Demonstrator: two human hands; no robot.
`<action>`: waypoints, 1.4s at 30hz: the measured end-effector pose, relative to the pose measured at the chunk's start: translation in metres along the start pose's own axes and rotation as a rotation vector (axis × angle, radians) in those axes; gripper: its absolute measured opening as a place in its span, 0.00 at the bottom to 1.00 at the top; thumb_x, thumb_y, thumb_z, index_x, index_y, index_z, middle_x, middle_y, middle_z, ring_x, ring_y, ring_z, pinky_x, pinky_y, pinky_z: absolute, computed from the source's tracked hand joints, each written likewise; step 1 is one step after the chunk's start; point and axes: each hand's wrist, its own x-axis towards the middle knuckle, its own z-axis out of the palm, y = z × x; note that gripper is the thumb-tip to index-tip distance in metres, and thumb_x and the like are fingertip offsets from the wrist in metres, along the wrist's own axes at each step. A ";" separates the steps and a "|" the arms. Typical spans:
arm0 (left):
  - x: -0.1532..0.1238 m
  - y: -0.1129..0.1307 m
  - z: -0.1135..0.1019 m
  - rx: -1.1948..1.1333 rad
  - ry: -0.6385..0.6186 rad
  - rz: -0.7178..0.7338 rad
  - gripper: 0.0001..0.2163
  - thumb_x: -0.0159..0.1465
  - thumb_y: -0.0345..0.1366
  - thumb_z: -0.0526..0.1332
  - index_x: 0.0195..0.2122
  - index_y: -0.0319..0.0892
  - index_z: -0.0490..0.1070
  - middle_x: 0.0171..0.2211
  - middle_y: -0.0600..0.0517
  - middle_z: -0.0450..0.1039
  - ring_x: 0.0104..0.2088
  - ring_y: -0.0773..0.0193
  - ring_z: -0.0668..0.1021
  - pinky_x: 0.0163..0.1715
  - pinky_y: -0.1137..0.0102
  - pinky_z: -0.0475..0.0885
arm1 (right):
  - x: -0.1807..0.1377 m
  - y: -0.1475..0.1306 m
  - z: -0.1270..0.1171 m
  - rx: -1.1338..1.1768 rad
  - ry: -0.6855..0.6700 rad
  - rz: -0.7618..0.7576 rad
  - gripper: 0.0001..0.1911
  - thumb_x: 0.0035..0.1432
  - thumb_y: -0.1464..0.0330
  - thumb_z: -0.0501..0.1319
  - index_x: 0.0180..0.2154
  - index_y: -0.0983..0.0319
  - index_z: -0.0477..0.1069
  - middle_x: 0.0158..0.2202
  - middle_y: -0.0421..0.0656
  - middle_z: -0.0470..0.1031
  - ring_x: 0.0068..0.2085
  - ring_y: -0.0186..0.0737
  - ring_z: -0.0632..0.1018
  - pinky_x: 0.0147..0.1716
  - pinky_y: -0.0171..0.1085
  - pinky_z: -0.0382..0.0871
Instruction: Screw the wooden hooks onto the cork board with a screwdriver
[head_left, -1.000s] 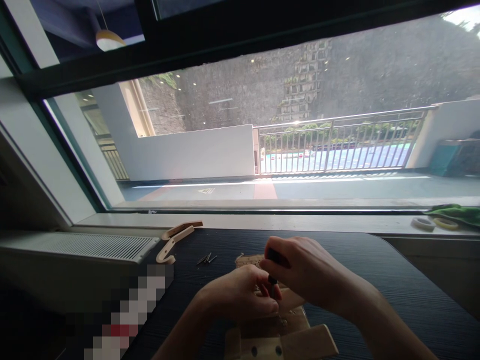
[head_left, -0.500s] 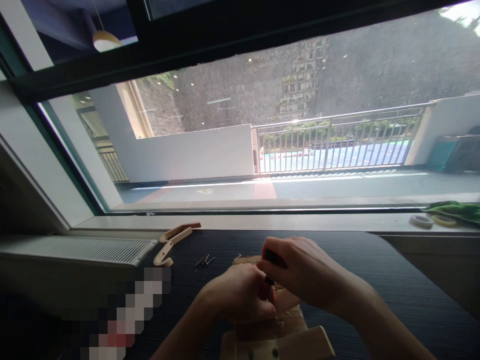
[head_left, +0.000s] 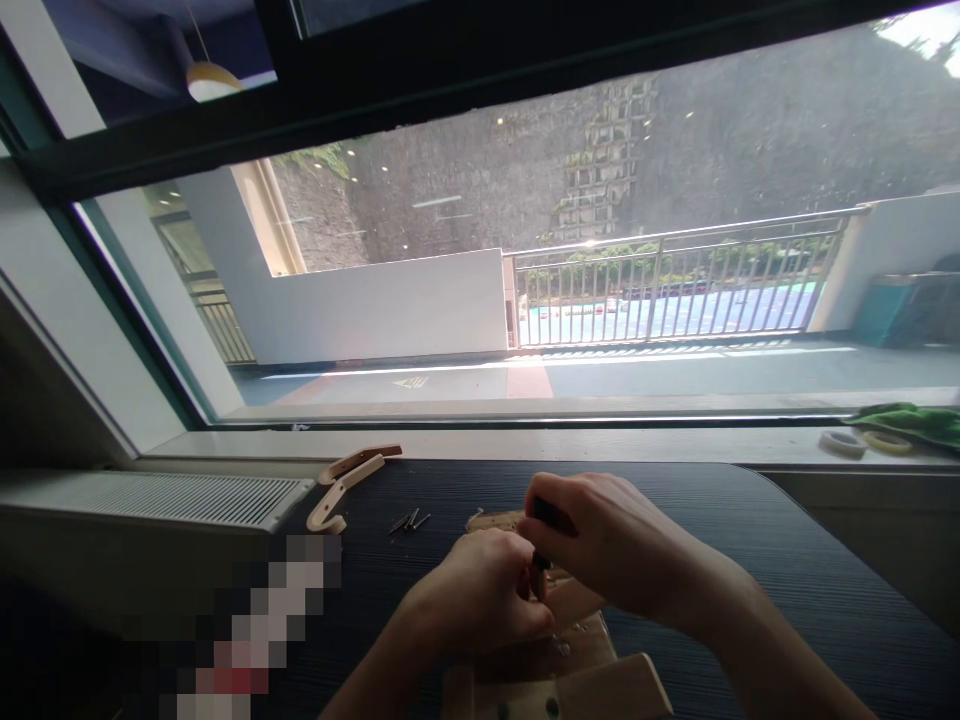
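A wide window [head_left: 465, 200] is filling the far side, and a dark table [head_left: 720, 550] is spreading before it. On the table's near part, beneath both hands, a wooden assembly [head_left: 583, 645] is lying. The right hand [head_left: 600, 525] is clamping the handle of a black-handled tool [head_left: 550, 514]; the left hand [head_left: 480, 590] is curling its fingers around the tool's lower end, though I cannot tell how tightly. Curved wooden parts [head_left: 347, 488] are resting far left, and small metal fasteners [head_left: 410, 521] are lying to their right.
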 end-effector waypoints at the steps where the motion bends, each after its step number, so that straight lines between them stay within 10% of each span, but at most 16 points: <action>1: -0.002 0.002 -0.001 0.014 0.019 -0.013 0.06 0.50 0.36 0.59 0.23 0.42 0.74 0.22 0.54 0.72 0.24 0.67 0.70 0.23 0.73 0.59 | 0.000 0.000 0.000 0.000 0.001 0.002 0.11 0.59 0.61 0.54 0.28 0.59 0.67 0.20 0.34 0.65 0.22 0.29 0.59 0.22 0.34 0.43; 10: -0.008 0.012 -0.005 0.073 0.086 -0.025 0.04 0.50 0.35 0.62 0.22 0.45 0.77 0.25 0.52 0.74 0.31 0.62 0.72 0.38 0.68 0.63 | 0.000 0.001 0.001 -0.015 -0.002 0.011 0.11 0.59 0.62 0.55 0.27 0.59 0.67 0.19 0.34 0.64 0.21 0.29 0.57 0.22 0.34 0.42; 42: -0.004 0.004 0.002 -0.003 0.067 -0.023 0.06 0.50 0.34 0.58 0.25 0.41 0.75 0.21 0.55 0.71 0.23 0.69 0.69 0.22 0.74 0.58 | -0.003 -0.001 -0.005 0.063 -0.044 -0.046 0.04 0.58 0.65 0.55 0.33 0.56 0.68 0.22 0.33 0.68 0.23 0.29 0.63 0.23 0.32 0.45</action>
